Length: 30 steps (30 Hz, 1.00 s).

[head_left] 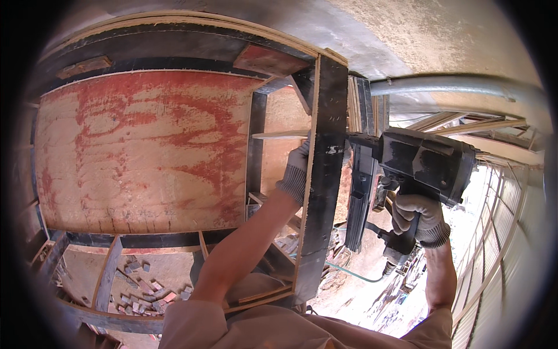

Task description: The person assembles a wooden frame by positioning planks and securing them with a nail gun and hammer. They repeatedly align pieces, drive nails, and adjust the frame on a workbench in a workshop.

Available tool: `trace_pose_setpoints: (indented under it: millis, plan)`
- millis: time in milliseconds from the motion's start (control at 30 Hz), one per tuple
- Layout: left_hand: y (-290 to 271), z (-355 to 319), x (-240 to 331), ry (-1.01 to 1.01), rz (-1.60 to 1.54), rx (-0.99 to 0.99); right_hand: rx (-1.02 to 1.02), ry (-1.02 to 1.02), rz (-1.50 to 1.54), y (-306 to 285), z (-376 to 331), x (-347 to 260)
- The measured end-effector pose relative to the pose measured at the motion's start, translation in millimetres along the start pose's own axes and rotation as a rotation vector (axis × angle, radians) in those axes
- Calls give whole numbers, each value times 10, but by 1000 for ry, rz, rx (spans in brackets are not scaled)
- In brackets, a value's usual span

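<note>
My right hand [418,218], in a grey knit glove, is wrapped round the handle of a black nail gun [429,160]. The gun lies sideways, its nose close to the right face of a black upright board [325,192]; whether it touches is unclear. Its long magazine hangs down beside the board. My left hand [297,168], gloved too, grips the board from its left side, its fingers mostly hidden behind. The board is part of a large wooden frame with a red-stained plywood panel [142,151] at the left.
A thin green hose [360,274] hangs below the gun. Loose blocks and wood scraps [152,294] lie on the ground beneath the frame. A grey pipe [442,87] runs along the upper right. Corrugated sheeting [494,227] stands at the far right. Short crosspieces [107,273] span the frame's lower part.
</note>
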<state>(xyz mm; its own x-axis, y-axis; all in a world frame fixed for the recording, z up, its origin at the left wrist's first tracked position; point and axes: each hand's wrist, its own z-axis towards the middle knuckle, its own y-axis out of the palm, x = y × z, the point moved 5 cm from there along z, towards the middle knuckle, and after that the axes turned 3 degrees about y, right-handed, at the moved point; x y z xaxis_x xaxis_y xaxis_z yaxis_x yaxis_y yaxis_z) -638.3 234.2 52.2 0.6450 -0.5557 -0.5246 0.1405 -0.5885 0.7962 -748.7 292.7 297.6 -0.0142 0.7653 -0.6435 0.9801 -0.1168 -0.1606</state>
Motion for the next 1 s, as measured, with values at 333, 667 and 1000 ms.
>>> trace_pose_setpoints:
  millis: [333, 667, 1000]
  plan:
    - [67, -46, 17, 65, 68, -43, -6, 64, -53, -30, 29, -35]
    - [126, -41, 11, 49, -9, -173, -73, 50, -84, 50, 26, -136]
    - [29, -90, 48, 158, 318, 146, -58, 127, -72, 15, 60, -166]
